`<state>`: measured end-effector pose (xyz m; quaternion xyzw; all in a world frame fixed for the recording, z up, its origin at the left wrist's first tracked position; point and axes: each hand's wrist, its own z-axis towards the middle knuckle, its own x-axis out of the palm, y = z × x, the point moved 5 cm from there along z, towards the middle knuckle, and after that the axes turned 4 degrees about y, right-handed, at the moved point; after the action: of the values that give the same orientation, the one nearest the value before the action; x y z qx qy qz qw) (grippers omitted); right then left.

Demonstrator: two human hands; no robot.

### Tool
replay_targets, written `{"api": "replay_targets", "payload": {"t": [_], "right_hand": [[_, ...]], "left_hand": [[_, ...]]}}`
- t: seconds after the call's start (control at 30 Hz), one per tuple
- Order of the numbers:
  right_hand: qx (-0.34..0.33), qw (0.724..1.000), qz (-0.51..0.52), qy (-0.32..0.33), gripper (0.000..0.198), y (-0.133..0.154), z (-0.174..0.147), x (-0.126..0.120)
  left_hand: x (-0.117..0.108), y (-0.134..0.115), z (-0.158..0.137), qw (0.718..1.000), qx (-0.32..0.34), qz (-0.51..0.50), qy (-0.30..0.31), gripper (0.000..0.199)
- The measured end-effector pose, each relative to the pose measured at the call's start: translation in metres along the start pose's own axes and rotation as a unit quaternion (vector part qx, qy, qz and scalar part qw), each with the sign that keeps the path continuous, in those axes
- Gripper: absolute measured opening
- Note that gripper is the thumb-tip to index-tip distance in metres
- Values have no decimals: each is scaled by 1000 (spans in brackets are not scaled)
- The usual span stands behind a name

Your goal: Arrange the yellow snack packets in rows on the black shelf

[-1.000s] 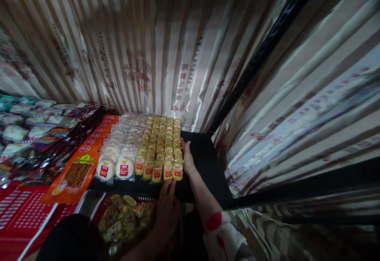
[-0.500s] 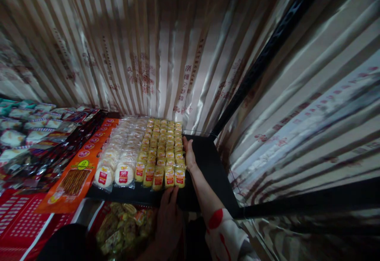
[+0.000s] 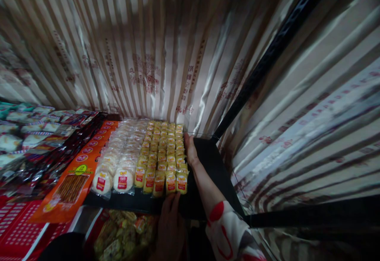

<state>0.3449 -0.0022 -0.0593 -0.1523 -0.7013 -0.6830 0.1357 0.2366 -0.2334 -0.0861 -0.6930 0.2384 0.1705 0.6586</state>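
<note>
Since a second ago: right hand (image 3: 191,149) slid farther along the right side of the yellow packs (image 3: 162,156), flat and straight, gripping nothing. Left hand (image 3: 170,221) unchanged at the packs' near end, two fingers extended; too dark to tell its grip. Packs in rows on black shelf (image 3: 209,168), right of white round packs (image 3: 123,179).
</note>
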Motion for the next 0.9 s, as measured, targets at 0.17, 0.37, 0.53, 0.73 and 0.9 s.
{"api": "replay_targets", "payload": {"t": [0.17, 0.37, 0.53, 0.73, 0.9], "right_hand": [[45, 999, 8, 13, 64, 2, 9, 9], [3, 996, -36, -78, 57, 10, -8, -13], [-98, 980, -18, -171, 56, 26, -59, -29], [-180, 959, -65, -207, 46, 30, -183, -8], [-59, 972, -182, -136, 37, -19, -270, 18]], "left_hand": [[4, 5, 0, 1000, -4, 0, -5, 55], [1, 4, -2, 1000, 4, -18, -24, 53], [-3, -1, -1, 998, 25, -29, -41, 54], [-18, -5, -15, 989, 95, -115, -21, 43], [-39, 27, -52, 987, 92, -129, -2, 29]]}}
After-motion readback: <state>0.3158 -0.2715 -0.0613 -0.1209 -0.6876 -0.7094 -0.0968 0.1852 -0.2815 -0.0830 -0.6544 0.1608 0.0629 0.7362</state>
